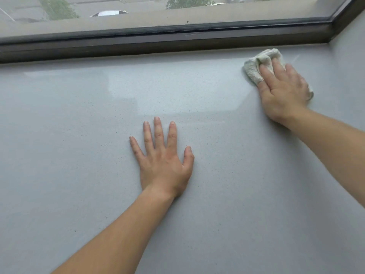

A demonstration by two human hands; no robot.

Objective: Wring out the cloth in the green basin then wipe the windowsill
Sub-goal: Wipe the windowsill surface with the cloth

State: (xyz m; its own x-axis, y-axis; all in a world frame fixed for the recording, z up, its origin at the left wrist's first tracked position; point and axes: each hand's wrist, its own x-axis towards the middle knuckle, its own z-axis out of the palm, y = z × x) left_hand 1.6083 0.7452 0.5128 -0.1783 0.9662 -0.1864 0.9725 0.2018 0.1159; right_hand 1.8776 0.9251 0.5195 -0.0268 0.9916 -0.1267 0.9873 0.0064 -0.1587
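A wide pale grey speckled windowsill point(79, 125) fills the view. A bunched off-white cloth point(256, 64) lies on it at the far right, close to the window frame's corner. My right hand point(280, 89) presses flat on the cloth, its fingers straight and mostly covering it. Near the middle of the sill my left hand point(162, 157) rests palm down with the fingers spread, holding nothing. The green basin is out of view.
A dark window frame point(138, 44) runs along the back of the sill and turns up at the right corner point(343, 18). A grey side wall point(351, 56) meets the sill on the right. Glass above shows a street outside.
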